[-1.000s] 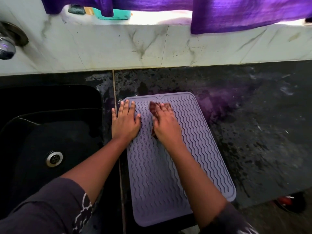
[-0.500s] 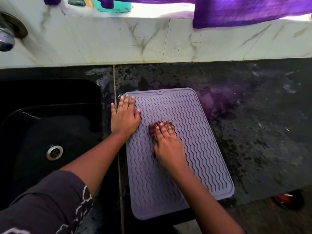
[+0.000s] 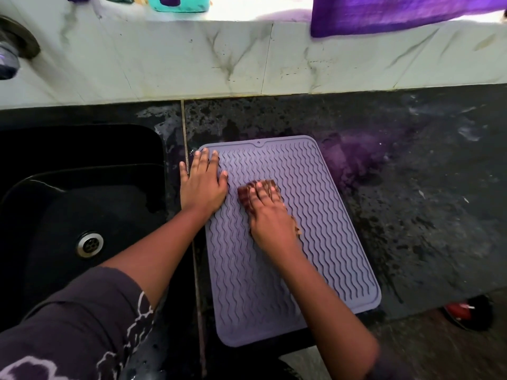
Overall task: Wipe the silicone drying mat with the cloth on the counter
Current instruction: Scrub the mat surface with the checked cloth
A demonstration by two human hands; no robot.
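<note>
Silicone drying mat [image 3: 315,215], lavender, wavy-ribbed; wiping in progress.

Lying flat on dark desk [image 3: 411,215], just right of sink [image 3: 82,215], long axis running away from the body. Brown cloth [image 3: 244,194] on mat's upper middle, pinned under right hand [image 3: 270,220], fingers flat and pressing. Left hand [image 3: 201,185] open, spread, bracing mat's far-left edge. Most unwiped ribbing judged nearward of cloth, along the long axis; right hand nearer.
</note>
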